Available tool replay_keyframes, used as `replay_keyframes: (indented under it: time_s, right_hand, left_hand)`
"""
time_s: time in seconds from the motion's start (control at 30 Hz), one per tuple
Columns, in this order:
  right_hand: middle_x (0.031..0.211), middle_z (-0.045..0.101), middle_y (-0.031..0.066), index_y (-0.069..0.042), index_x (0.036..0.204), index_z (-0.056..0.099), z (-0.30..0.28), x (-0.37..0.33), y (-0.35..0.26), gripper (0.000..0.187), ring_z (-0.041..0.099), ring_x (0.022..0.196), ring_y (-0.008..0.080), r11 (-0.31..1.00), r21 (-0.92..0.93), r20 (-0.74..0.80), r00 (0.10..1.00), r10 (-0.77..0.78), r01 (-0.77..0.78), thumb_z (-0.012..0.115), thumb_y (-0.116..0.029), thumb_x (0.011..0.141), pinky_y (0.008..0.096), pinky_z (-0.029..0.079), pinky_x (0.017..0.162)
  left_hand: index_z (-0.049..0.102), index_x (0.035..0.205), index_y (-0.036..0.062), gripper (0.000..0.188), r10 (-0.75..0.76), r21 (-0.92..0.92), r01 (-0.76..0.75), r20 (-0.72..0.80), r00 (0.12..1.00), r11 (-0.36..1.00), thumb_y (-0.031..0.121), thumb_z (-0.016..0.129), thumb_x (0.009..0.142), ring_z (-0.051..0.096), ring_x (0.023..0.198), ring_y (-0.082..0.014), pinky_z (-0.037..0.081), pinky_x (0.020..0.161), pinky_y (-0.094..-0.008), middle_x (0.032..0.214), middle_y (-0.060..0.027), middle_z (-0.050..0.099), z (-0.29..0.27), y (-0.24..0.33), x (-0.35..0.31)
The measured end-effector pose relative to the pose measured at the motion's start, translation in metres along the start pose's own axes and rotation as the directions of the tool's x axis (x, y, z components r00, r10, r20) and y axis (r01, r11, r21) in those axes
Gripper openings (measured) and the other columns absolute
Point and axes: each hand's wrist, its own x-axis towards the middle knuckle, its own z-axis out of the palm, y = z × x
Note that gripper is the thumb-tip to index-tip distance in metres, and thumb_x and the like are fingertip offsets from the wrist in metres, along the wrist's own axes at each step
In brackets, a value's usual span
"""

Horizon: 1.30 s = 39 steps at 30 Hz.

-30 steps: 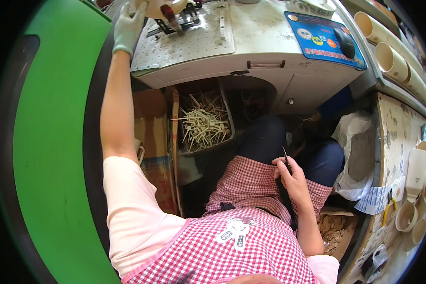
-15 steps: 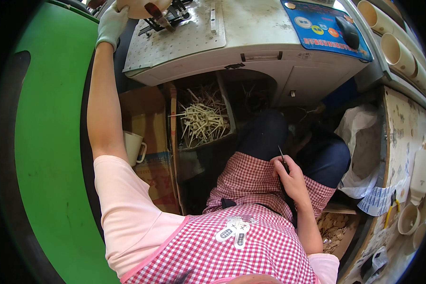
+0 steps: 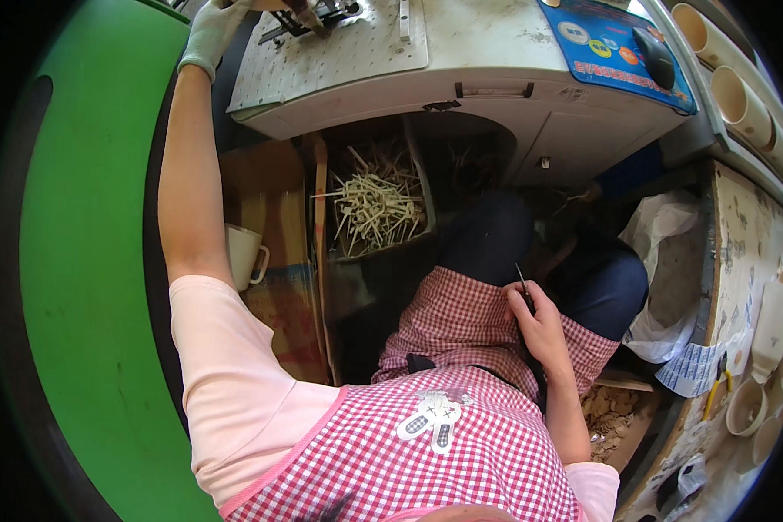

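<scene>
Near: above the lap of the gingham apron (image 3: 496, 452), the bare right hand (image 3: 544, 326) is closed on a slim pointed tool (image 3: 525, 289), thumb and fingers pinching its dark handle. Sound practice, in my judgement, is a firm pinch well behind the thin tip, with the tip turned away from the knees and the other hand. The tool's long axis runs near to far, leaning slightly left; its tip points far, close to the left knee.

Far left: the gloved left hand (image 3: 207, 39) is at the left edge of a pale workpiece (image 3: 265, 3), beside a dark metal fixture (image 3: 332, 16) on a perforated plate (image 3: 348, 65). The upper picture edge cuts off the fingertips, so whether they grip cannot be told. The piece is best steadied by its rim, fingers clear of the fixture. Too little of the piece shows to establish its long axis or facing.
</scene>
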Motion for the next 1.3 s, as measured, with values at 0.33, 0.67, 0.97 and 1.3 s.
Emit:
replay_keyframes:
  time_s: [0.33,0.67,0.97,1.3]
  right_hand:
    - [0.086,0.062,0.0046,-0.001,0.136,0.052,0.003,-0.036,0.029,0.033,0.049,0.059,0.0069,0.852,0.435,0.018,0.949,0.314,-0.29,0.054,-0.013,0.106,0.0201,0.038,0.052]
    - [0.081,0.061,0.0021,-0.011,0.158,0.038,0.014,-0.053,0.022,0.048,0.045,0.054,0.0052,0.931,0.23,0.062,0.959,0.277,-0.284,0.045,-0.022,0.112,0.0178,0.035,0.049]
    - [0.075,0.058,-0.0028,-0.001,0.118,0.067,0.035,-0.019,-0.012,0.028,0.04,0.049,0.0015,0.922,0.387,-0.064,0.997,0.035,-0.007,0.063,-0.025,0.105,0.0189,0.03,0.045]
    - [0.119,0.073,0.0136,-0.003,0.135,0.058,-0.1,-0.041,-0.032,0.055,0.071,0.108,0.023,0.766,0.526,-0.372,0.91,-0.184,0.37,0.067,-0.045,0.101,0.0391,0.055,0.1]
  left_hand:
    - [0.069,0.131,0.0047,0.046,-0.558,0.765,0.465,-0.169,0.812,0.445,0.039,0.062,0.1,0.062,0.127,-0.0347,0.048,0.106,-0.0428,0.135,-0.0202,0.067,-0.07,-0.087,-0.303]
    - [0.074,0.123,0.0126,0.034,-0.757,0.878,-0.473,0.263,0.599,-0.069,0.033,0.061,0.099,0.061,0.128,-0.0245,0.023,0.126,-0.0464,0.128,-0.0062,0.072,-0.087,-0.214,-0.416]
    - [0.066,0.095,-0.0001,0.011,-0.279,0.214,0.308,-0.155,0.948,0.927,0.007,0.074,0.091,0.056,0.069,-0.0157,0.046,0.065,-0.0323,0.077,-0.0026,0.057,-0.025,0.077,-0.421]
    - [0.074,0.123,0.0055,0.033,0.186,-0.19,0.023,0.975,0.12,0.982,0.021,0.071,0.094,0.068,0.107,-0.0341,0.054,0.096,-0.0395,0.12,-0.0187,0.071,0.12,0.219,-0.419]
